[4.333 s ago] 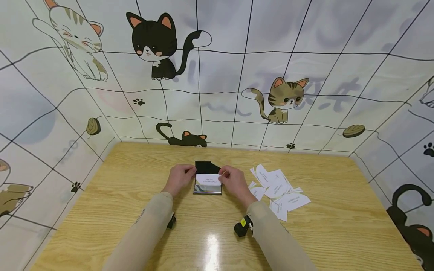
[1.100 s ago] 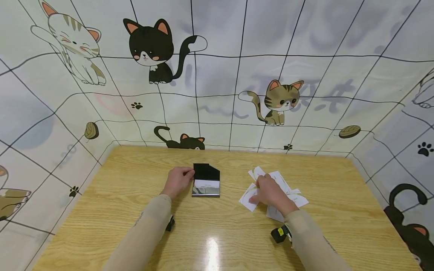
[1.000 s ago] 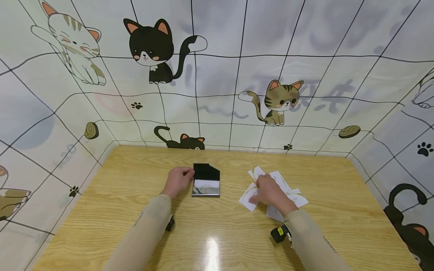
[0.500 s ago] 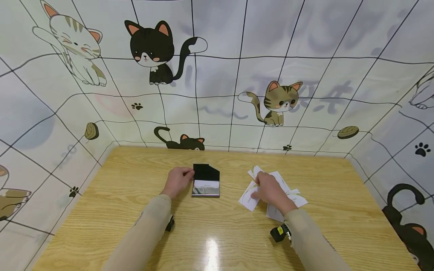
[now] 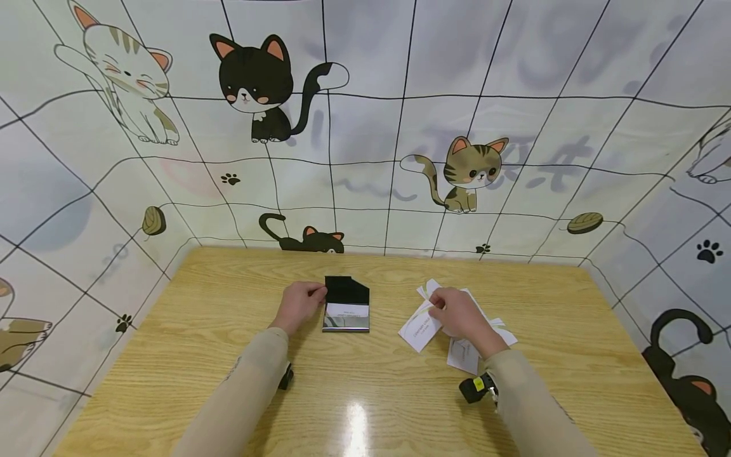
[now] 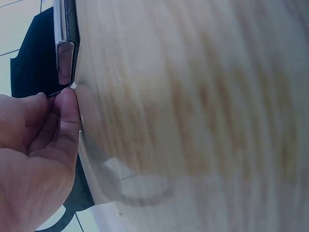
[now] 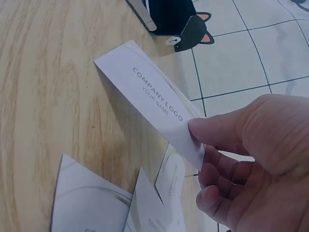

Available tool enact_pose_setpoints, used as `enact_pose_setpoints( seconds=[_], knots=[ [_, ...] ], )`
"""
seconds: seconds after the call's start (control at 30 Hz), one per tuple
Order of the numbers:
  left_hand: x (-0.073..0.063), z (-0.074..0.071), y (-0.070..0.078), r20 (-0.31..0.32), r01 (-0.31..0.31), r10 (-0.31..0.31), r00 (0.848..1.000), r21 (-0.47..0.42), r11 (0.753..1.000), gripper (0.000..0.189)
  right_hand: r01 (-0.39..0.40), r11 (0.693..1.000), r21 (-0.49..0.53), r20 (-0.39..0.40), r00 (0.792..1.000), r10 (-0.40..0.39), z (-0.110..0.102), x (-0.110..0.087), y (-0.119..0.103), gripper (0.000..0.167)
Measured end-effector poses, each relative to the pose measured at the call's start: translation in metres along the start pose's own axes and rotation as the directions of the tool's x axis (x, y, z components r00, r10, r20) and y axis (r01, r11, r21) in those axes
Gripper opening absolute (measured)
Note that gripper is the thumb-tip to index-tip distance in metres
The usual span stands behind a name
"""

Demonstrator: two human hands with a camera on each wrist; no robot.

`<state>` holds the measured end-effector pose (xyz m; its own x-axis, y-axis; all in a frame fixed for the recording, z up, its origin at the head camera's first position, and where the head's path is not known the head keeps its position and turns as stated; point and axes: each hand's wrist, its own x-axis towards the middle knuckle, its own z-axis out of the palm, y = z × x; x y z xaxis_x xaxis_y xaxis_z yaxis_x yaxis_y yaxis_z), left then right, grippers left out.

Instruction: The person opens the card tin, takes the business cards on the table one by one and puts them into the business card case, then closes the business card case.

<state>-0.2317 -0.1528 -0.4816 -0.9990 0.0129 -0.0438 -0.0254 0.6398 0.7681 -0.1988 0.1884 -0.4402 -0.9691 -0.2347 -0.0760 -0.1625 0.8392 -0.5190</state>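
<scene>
A metal card case [image 5: 346, 322] with its black-lined lid [image 5: 347, 291] raised lies on the table, white cards [image 5: 348, 310] showing inside. My left hand [image 5: 299, 304] pinches the case's left edge by the lid; the left wrist view shows thumb and fingertips at that edge. My right hand [image 5: 459, 315] pinches a white business card [image 7: 145, 87] between thumb and fingers. In the right wrist view this card is tilted up off the table and reads "COMPANY LOGO, YOUR NAME". Below the hand lie several loose business cards [image 5: 464, 357], partly hidden by it.
The wooden table [image 5: 228, 273] meets cat-patterned wall sheets [image 5: 371, 127] at the back and sides. Both wrists carry black cameras, the right one [image 5: 474, 388] close above the tabletop. More loose cards [image 5: 505, 333] spread to the right of the right hand.
My right hand has gone from the case to the loose cards and lifted one, which has shifted slightly left. My left hand has stayed at the case.
</scene>
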Motion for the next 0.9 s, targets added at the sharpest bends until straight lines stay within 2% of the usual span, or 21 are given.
enact_pose_setpoints(
  seconds=[0.23, 0.47, 0.7, 0.9],
  knots=[
    [-0.002, -0.001, 0.001, 0.001, -0.005, 0.005, 1.0, -0.012, 1.0, 0.023, 0.025, 0.998, 0.062, -0.012, 1.0, -0.025, -0.004, -0.001, -0.001, 0.004],
    [0.0, -0.001, -0.001, 0.003, -0.009, 0.009, 1.0, -0.02, 1.0, 0.023, 0.008, 0.984, 0.178, 0.024, 1.0, -0.012, -0.008, -0.001, -0.004, 0.005],
    [0.0, -0.001, 0.0, 0.002, -0.008, 0.008, 1.0, -0.018, 1.0, 0.023, -0.033, 0.949, 0.314, 0.017, 0.999, 0.029, -0.007, 0.001, -0.007, 0.007],
    [0.001, 0.0, -0.001, -0.003, -0.008, 0.008, 1.0, -0.017, 1.0, 0.022, 0.014, 0.903, 0.429, -0.037, 0.999, 0.003, -0.003, 0.003, -0.01, 0.007]
  ],
)
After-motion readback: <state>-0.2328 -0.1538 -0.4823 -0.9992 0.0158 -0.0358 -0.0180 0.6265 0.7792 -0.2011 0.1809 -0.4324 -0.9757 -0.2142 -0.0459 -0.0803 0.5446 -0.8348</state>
